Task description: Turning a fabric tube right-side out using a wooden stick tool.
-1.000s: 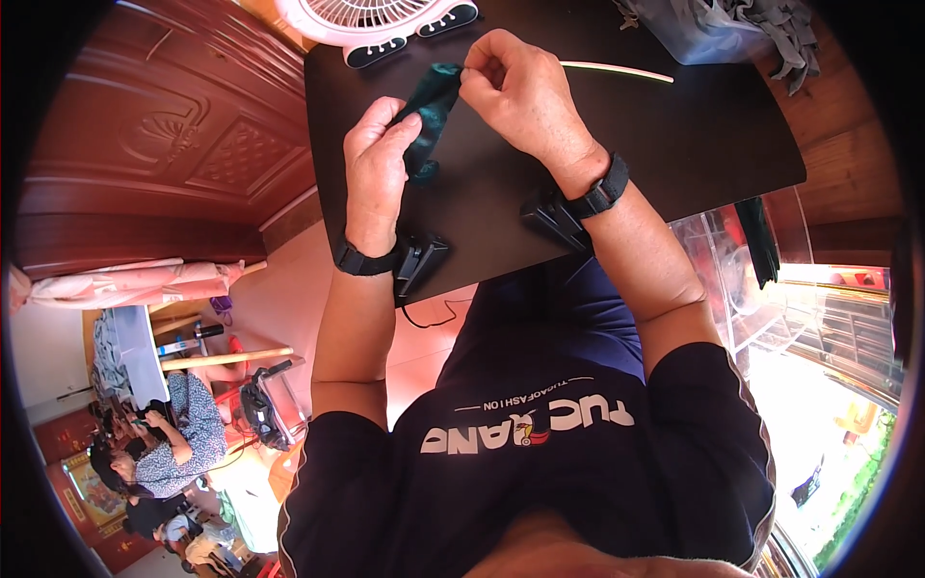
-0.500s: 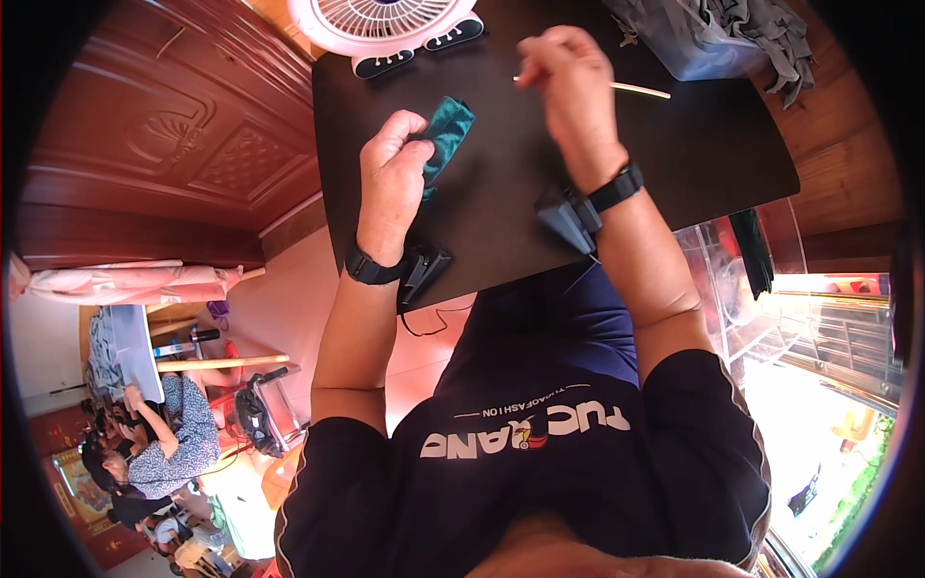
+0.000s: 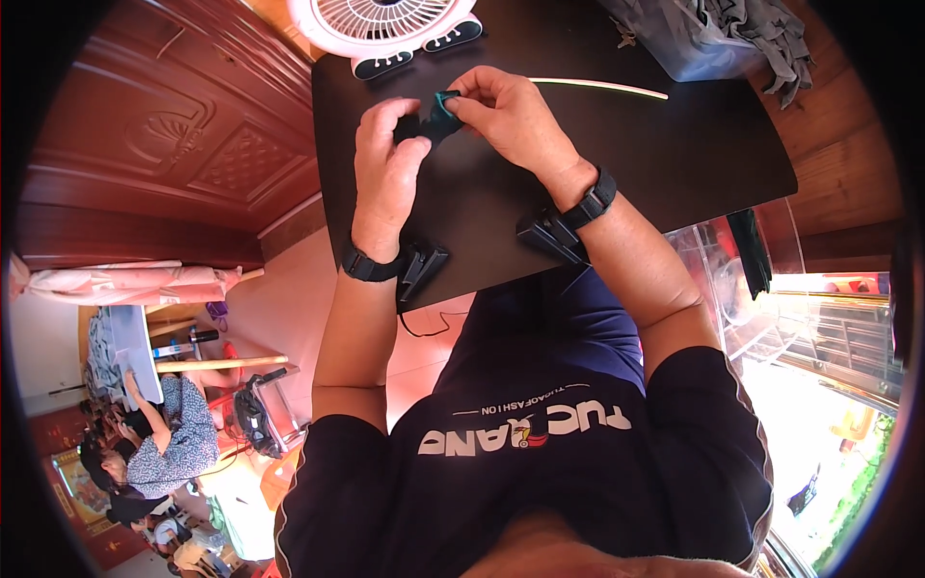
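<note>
A small strip of dark green, shiny fabric is stretched between my two hands above the black table. My right hand pinches its upper end between thumb and fingertips. My left hand curls round the other end, its thumb and forefinger on either side of the cloth. The fabric's lower part looks nearly black and is partly hidden by the left fingers. Just right of my right fingertips, a thin whitish strip lies on the table.
A pink fan stands at the far left edge of the table. At the far right is a clear bin with grey cloth spilling out. Black devices hang from both my wrist straps. Other people sit at the far left.
My right hand has come left and down from near the whitish strip and now grips the green fabric's upper end. The left hand has tilted the fabric.
</note>
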Demonstrator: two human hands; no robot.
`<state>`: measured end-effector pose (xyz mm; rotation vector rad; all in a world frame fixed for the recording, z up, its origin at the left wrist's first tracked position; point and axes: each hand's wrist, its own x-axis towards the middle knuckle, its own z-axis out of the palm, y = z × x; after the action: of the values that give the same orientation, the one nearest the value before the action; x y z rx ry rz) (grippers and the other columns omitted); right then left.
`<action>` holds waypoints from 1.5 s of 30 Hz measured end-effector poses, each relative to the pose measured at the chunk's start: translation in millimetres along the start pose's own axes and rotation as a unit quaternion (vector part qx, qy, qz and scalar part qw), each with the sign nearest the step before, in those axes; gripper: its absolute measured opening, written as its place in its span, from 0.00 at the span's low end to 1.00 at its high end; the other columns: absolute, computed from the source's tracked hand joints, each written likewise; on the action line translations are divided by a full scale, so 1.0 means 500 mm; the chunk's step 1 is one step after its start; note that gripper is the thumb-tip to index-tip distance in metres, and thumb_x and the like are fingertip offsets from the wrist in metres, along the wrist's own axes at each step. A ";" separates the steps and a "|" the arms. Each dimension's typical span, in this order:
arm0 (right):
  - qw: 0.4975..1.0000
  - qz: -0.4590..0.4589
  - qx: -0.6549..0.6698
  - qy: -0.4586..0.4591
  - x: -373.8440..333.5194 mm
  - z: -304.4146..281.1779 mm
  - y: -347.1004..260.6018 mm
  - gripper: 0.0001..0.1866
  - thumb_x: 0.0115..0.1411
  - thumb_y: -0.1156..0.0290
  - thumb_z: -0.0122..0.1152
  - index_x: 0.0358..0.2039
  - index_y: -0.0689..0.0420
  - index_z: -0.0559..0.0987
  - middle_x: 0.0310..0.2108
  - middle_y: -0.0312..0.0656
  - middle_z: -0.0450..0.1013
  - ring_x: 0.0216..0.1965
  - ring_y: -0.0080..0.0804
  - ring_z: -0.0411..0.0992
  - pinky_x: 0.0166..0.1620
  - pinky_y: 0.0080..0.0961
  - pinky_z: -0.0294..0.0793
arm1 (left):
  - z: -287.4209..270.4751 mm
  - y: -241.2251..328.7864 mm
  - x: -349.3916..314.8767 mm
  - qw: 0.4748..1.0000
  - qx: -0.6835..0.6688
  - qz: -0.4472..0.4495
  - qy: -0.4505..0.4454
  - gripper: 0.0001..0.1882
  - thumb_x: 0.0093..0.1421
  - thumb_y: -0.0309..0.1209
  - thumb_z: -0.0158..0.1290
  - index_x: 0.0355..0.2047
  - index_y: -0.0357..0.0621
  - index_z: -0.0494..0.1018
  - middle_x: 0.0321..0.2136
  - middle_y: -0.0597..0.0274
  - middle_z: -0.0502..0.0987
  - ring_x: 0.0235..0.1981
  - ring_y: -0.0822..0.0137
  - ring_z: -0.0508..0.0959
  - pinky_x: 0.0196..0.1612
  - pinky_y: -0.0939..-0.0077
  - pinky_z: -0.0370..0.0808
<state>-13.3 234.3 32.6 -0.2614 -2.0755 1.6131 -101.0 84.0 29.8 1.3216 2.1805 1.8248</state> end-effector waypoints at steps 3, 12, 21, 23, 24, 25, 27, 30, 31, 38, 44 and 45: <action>0.999 -0.047 -0.015 0.006 -0.009 0.012 -0.008 0.08 0.58 0.68 0.60 0.31 0.60 0.77 0.22 0.30 0.71 0.24 0.15 0.67 0.29 0.14 0.67 | 0.003 -0.015 0.001 0.994 0.080 0.069 0.001 0.14 0.46 0.26 0.50 0.35 0.34 0.71 0.32 0.55 0.73 0.35 0.65 0.73 0.42 0.74 0.69; 0.961 0.096 0.233 -0.116 -0.006 -0.011 -0.018 0.06 0.59 0.69 0.59 0.33 0.58 0.76 0.26 0.30 0.72 0.26 0.15 0.69 0.32 0.13 0.71 | 0.001 -0.002 -0.002 0.953 -0.274 -0.107 -0.069 0.08 0.51 0.27 0.43 0.29 0.36 0.70 0.25 0.67 0.70 0.31 0.76 0.67 0.39 0.83 0.64; 0.992 -0.121 0.038 -0.018 -0.018 0.018 -0.021 0.07 0.52 0.83 0.60 0.32 0.59 0.75 0.36 0.32 0.71 0.32 0.16 0.70 0.33 0.13 0.71 | -0.010 -0.017 -0.004 0.877 -0.429 -0.206 -0.068 0.09 0.58 0.31 0.42 0.34 0.39 0.67 0.22 0.61 0.69 0.16 0.71 0.66 0.27 0.75 0.67; 0.988 -0.148 -0.013 -0.035 -0.019 0.019 -0.023 0.07 0.51 0.83 0.60 0.31 0.59 0.76 0.35 0.32 0.71 0.32 0.17 0.71 0.32 0.13 0.71 | -0.006 -0.018 -0.006 0.853 -0.469 -0.218 -0.065 0.08 0.58 0.30 0.42 0.33 0.38 0.68 0.22 0.62 0.69 0.15 0.71 0.66 0.24 0.74 0.67; 0.988 -0.148 -0.023 -0.035 -0.019 0.020 -0.024 0.07 0.51 0.82 0.61 0.30 0.59 0.76 0.35 0.32 0.71 0.32 0.17 0.71 0.32 0.13 0.71 | -0.005 -0.018 -0.007 0.828 -0.509 -0.229 -0.061 0.08 0.58 0.29 0.43 0.33 0.38 0.68 0.21 0.62 0.69 0.14 0.72 0.65 0.22 0.74 0.66; 0.988 -0.150 -0.034 -0.035 -0.019 0.020 -0.025 0.06 0.50 0.82 0.61 0.30 0.60 0.76 0.34 0.32 0.70 0.32 0.17 0.71 0.32 0.13 0.71 | -0.004 -0.018 -0.007 0.828 -0.508 -0.229 -0.061 0.08 0.58 0.29 0.43 0.33 0.38 0.68 0.21 0.62 0.69 0.14 0.72 0.65 0.22 0.74 0.66; 0.987 -0.154 -0.040 -0.036 -0.019 0.018 -0.025 0.07 0.48 0.79 0.63 0.30 0.59 0.77 0.32 0.35 0.71 0.29 0.21 0.72 0.32 0.17 0.72 | -0.003 -0.019 -0.007 0.798 -0.549 -0.237 -0.076 0.08 0.58 0.30 0.42 0.33 0.38 0.67 0.21 0.63 0.69 0.14 0.72 0.64 0.21 0.74 0.65; 0.983 -0.151 -0.089 -0.054 -0.020 0.014 -0.036 0.10 0.46 0.74 0.66 0.31 0.59 0.78 0.30 0.38 0.72 0.27 0.27 0.74 0.33 0.23 0.74 | -0.006 -0.021 -0.004 0.800 -0.547 -0.236 -0.067 0.09 0.59 0.30 0.42 0.32 0.38 0.68 0.21 0.63 0.69 0.14 0.72 0.65 0.22 0.75 0.66; 0.978 -0.143 -0.132 -0.068 -0.023 0.012 -0.039 0.11 0.46 0.73 0.66 0.32 0.59 0.78 0.29 0.39 0.72 0.28 0.28 0.74 0.34 0.24 0.74 | -0.005 -0.018 -0.004 0.799 -0.548 -0.238 -0.068 0.09 0.59 0.30 0.42 0.32 0.38 0.68 0.21 0.63 0.69 0.14 0.72 0.65 0.22 0.75 0.66; 0.989 -0.085 0.036 -0.113 -0.014 0.001 -0.024 0.09 0.51 0.76 0.63 0.35 0.61 0.77 0.34 0.33 0.73 0.36 0.20 0.71 0.37 0.18 0.71 | -0.015 -0.008 0.001 0.858 -0.470 -0.194 -0.077 0.09 0.59 0.31 0.42 0.35 0.38 0.67 0.21 0.62 0.68 0.15 0.72 0.63 0.22 0.75 0.62; 0.985 -0.016 0.107 -0.133 -0.010 0.002 -0.017 0.06 0.55 0.76 0.59 0.34 0.60 0.78 0.32 0.32 0.74 0.35 0.18 0.71 0.41 0.16 0.70 | -0.016 -0.015 -0.002 0.858 -0.460 -0.205 -0.100 0.09 0.59 0.31 0.42 0.34 0.38 0.67 0.20 0.62 0.67 0.14 0.72 0.63 0.21 0.76 0.62; 0.985 -0.015 0.107 -0.133 -0.012 0.004 -0.017 0.06 0.55 0.76 0.59 0.34 0.60 0.78 0.32 0.32 0.74 0.35 0.18 0.71 0.41 0.16 0.70 | -0.016 -0.015 -0.002 0.856 -0.463 -0.207 -0.098 0.09 0.60 0.31 0.42 0.34 0.37 0.67 0.19 0.62 0.67 0.14 0.72 0.63 0.22 0.76 0.62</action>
<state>-7.7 227.4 38.8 0.0637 -2.0584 1.9218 -108.6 77.2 25.7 0.6939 1.0526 1.9806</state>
